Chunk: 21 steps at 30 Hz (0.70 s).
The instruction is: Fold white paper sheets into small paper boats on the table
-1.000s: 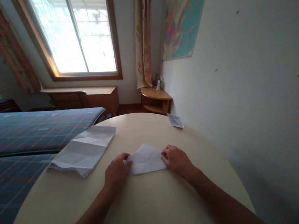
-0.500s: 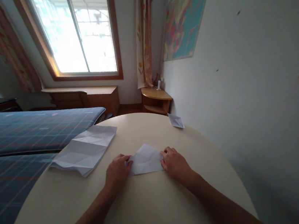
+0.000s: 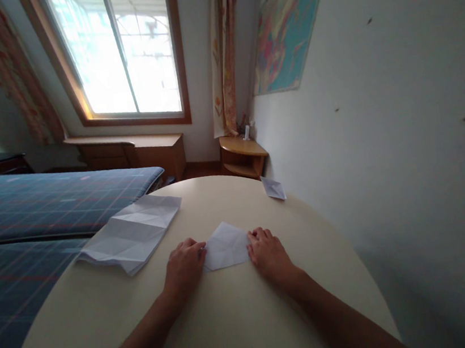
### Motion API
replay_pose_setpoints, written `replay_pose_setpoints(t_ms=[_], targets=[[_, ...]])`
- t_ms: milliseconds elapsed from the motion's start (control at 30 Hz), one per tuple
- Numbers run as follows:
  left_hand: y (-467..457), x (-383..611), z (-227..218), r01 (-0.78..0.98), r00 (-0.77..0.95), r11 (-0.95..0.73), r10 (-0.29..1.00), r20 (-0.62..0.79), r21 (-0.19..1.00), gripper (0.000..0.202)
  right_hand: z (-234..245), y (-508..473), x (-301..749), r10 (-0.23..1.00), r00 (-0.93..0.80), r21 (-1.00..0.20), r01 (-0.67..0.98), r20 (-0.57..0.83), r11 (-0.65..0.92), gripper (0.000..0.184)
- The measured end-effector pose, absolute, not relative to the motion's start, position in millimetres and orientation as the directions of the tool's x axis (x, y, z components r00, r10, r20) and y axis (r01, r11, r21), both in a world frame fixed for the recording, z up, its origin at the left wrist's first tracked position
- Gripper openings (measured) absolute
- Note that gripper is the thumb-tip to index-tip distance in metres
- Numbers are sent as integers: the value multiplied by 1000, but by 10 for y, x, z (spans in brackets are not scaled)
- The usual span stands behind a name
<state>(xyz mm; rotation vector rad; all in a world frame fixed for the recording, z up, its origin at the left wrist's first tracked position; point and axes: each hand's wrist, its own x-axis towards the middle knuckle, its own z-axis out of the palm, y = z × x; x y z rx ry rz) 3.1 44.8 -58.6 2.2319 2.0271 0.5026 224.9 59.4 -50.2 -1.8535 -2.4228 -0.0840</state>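
Note:
Between my hands, a small folded sheet of white paper (image 3: 226,246) lies on the round cream table (image 3: 234,316), its pointed corner facing away from me. My left hand (image 3: 185,264) is closed at the paper's left edge, thumb and fingers pinching it. At the right edge, my right hand (image 3: 269,253) grips the paper with bent fingers. The fingertips cover both side corners of the sheet.
Larger creased white sheets (image 3: 137,232) lie at the table's left rim. A small folded paper piece (image 3: 273,188) rests near the far right rim. A mattress (image 3: 60,202) borders the table on the left, a wall (image 3: 409,185) on the right.
My right hand has shifted slightly left and the paper has turned a little, its near edge now slanting up to the right. My left hand stays almost in place.

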Motion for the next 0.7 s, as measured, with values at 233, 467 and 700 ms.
replay_pose_setpoints(t_ms=[233,467,700], targets=[[398,62,-541,973,173,-196,969,177,121,30,-516,592,2253,959,-260,-10,965,112,262,36],[358,112,-482,959,259,-270,959,114,92,32,-517,594,2242,960,-258,-4,966,107,260,36],[279,222,-469,937,300,-307,952,67,166,35,-504,593,2242,963,-253,6,967,97,254,37]])
